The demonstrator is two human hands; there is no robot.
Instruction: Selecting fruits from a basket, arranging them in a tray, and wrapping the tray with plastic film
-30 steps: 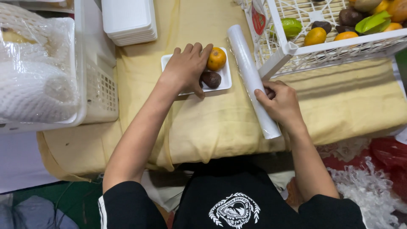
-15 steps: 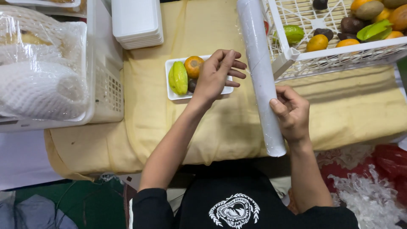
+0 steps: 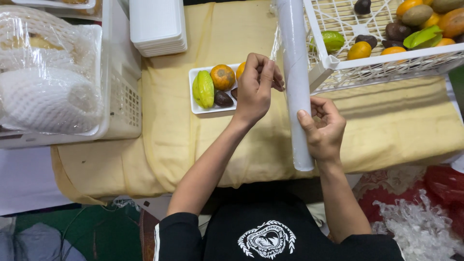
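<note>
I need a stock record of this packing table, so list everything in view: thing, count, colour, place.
Wrap roll: one, white with clear film, upright between the hands.
Tray: one, white, on the cloth, holding fruit.
Green fruit: one, ribbed, tray's left side.
Orange fruits: two, tray's far side, one partly hidden.
Dark fruit: one or two, brown, tray's near side.
Stacked trays: one pile, white, far left of the cloth.
Cloth: one, yellow, covering the table.
Crate: one, white lattice, top right, mixed fruit inside.
Foam netting: white, bagged, in the left basket.
Left hand: pinching the film's edge.
Right hand: gripping the roll.
</note>
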